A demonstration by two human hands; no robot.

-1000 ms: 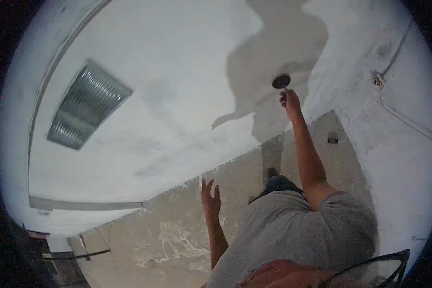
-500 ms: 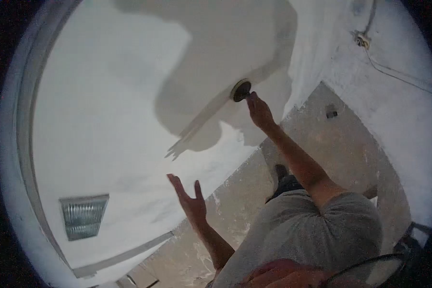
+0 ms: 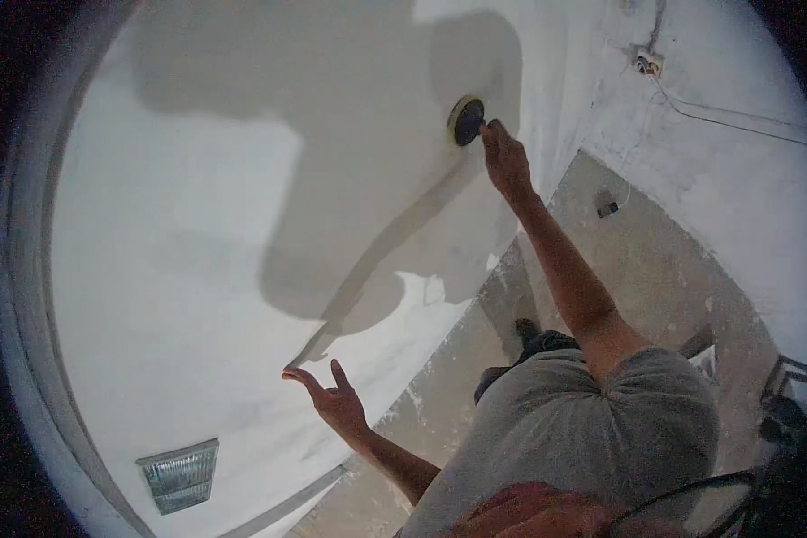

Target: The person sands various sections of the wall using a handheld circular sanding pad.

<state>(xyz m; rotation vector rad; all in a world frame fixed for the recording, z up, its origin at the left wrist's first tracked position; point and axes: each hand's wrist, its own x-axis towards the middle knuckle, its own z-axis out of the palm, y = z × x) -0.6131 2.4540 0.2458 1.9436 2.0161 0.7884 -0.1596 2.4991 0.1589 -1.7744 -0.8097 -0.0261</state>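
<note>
My right hand [image 3: 506, 161] is closed round the handle of a round sanding pad [image 3: 466, 122], with a dark back and a pale yellowish rim. The pad is held at the white wall [image 3: 170, 197], in the upper middle; whether its face presses flat on the wall I cannot tell. Lower down, my left hand [image 3: 339, 403] is open, thumb apart from the fingers, and its fingertips meet their own shadow on the wall. It holds nothing. Broad shadows of my body and arms lie across the wall.
A ribbed glass panel [image 3: 179, 475] in a frame is set low in the wall at left. An open socket box [image 3: 647, 63] with loose wires is on the adjoining wall. A small dark object [image 3: 608, 211] lies on the stained floor [image 3: 637, 269]. Dark frame-like gear [image 3: 785, 394] stands at right.
My right hand and the sanding pad have moved up and slightly right along the wall. My left hand has shifted left and down, its fingertips now at the wall. The view has tilted a little.
</note>
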